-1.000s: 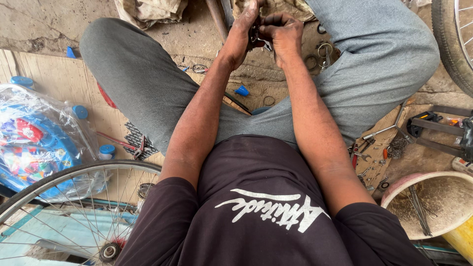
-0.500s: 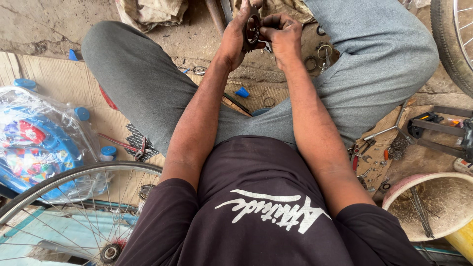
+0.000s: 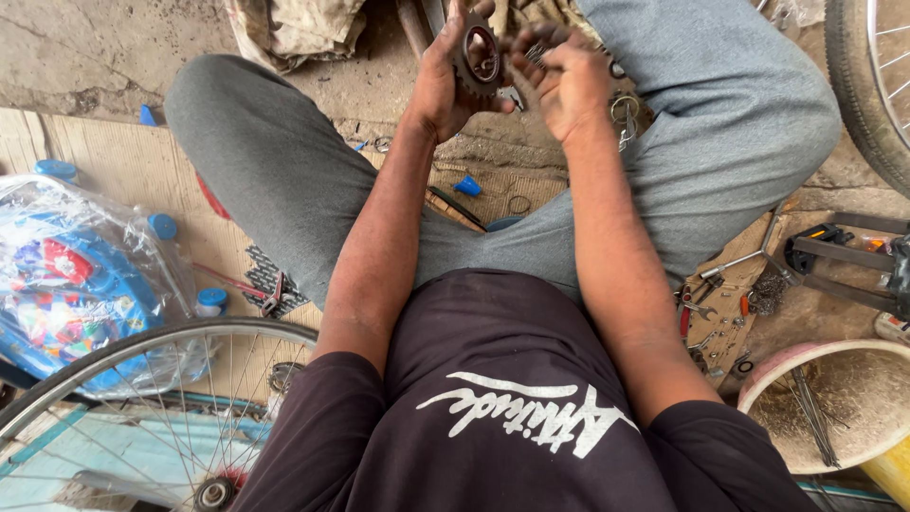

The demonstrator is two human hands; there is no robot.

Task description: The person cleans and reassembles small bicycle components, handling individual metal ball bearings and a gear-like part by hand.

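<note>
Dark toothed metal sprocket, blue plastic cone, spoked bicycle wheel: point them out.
Dark toothed metal sprocket point(image 3: 477, 54), head view, toothed ring.
Blue plastic cone point(image 3: 467, 185), head view, its body.
Spoked bicycle wheel point(image 3: 161, 343), head view, silver rim.

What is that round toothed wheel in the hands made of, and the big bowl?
The toothed wheel held by the left hand looks like dark, greasy metal: dull, with hard teeth. The bowl seems to be pink plastic: smooth, evenly coloured rim, dusty inside.
</note>
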